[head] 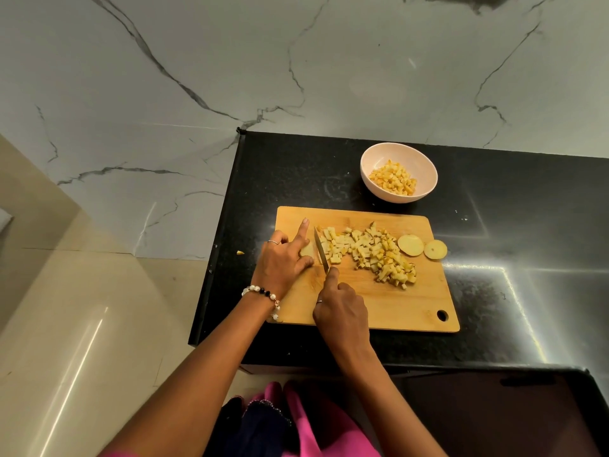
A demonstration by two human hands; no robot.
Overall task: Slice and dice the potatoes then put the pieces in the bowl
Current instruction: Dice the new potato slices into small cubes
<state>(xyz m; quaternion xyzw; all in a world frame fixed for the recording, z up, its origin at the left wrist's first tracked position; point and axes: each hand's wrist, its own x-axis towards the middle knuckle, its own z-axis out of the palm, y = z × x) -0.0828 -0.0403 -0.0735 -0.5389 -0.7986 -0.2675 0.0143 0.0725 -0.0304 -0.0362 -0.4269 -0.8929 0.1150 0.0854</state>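
Hands clamped: left hand (283,258) on potato (307,249), right hand (341,306) on knife (321,249), wooden board (395,305), black counter (510,225), marble wall (230,61).

No readable text, label, brand, number or sign appears on anything in view.

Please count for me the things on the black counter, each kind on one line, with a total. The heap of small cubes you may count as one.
Bowl: 1
Cutting board: 1
Knife: 1
Potato piece being cut: 1
Heap of diced potato on the board: 1
Round potato slices: 2
Stray bit beside the board: 1
Total: 8
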